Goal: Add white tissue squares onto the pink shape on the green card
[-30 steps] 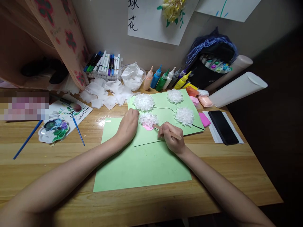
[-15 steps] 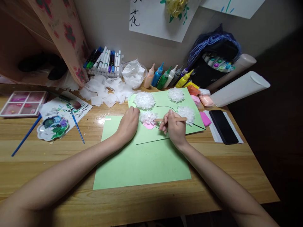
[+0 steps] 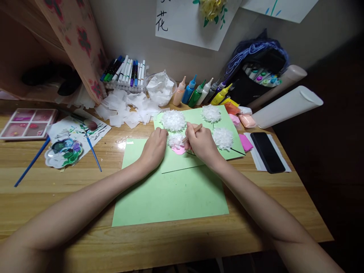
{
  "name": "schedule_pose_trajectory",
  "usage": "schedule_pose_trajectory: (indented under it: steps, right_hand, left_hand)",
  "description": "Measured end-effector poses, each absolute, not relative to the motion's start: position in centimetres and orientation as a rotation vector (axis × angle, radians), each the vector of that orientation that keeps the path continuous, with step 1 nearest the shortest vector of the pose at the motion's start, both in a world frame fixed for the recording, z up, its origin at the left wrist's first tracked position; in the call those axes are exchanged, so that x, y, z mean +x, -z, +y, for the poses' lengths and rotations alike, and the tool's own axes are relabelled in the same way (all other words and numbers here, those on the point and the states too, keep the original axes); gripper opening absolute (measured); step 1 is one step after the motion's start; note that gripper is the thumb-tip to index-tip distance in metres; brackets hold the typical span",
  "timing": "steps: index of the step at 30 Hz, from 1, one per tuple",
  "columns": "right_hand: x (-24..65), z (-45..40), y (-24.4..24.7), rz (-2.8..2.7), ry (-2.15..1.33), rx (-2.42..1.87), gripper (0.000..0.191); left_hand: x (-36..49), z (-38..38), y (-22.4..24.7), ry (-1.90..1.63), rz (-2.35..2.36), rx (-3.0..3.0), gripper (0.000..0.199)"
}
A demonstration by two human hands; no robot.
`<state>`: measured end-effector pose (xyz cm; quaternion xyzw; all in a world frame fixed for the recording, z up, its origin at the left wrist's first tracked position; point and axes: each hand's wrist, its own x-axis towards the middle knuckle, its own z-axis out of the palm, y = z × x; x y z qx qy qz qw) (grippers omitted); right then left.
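While pinching the wooden stick (image 3: 198,127) in the closed grip of the right hand (image 3: 201,142), working right at the edge of the pink-based flower (image 3: 175,140). Could crush or tear that flimsy bloom by pressing too hard. Resting the left hand (image 3: 154,148), curled, on the upper green card (image 3: 176,162), just left of that flower; can't tell if gripping anything. Might let the card skid by easing off; could flatten the white flower (image 3: 223,138), right of the pink-based one, with a straying wrist.

There are two hands (image 3: 155,149), one wooden stick (image 3: 198,127), four white flowers (image 3: 173,120), two green sheets (image 3: 170,201), one phone (image 3: 267,152), one clear bowl (image 3: 161,98) and one flower-shaped palette (image 3: 63,153).
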<state>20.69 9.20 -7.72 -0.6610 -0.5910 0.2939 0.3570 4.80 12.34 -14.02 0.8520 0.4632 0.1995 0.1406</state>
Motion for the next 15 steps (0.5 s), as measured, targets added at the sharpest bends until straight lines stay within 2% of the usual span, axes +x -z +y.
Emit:
schedule_pose_trajectory:
  steps: [7, 12, 15]
  right_hand:
    - [22.8, 7.1, 7.0, -1.377, -0.874, -1.409, 0.047]
    - [24.1, 4.6, 11.1, -1.194, -1.344, -1.207, 0.048]
    - [23.6, 4.1, 12.7, -1.163, -1.51, -1.171, 0.048]
  left_hand:
    - [4.5, 12.3, 13.8, -0.587, 1.313, 2.409, 0.017]
    - [4.1, 12.4, 13.5, -0.628, 1.281, 2.301, 0.015]
    - [3.2, 13.6, 12.4, -0.591, 1.297, 2.308, 0.014]
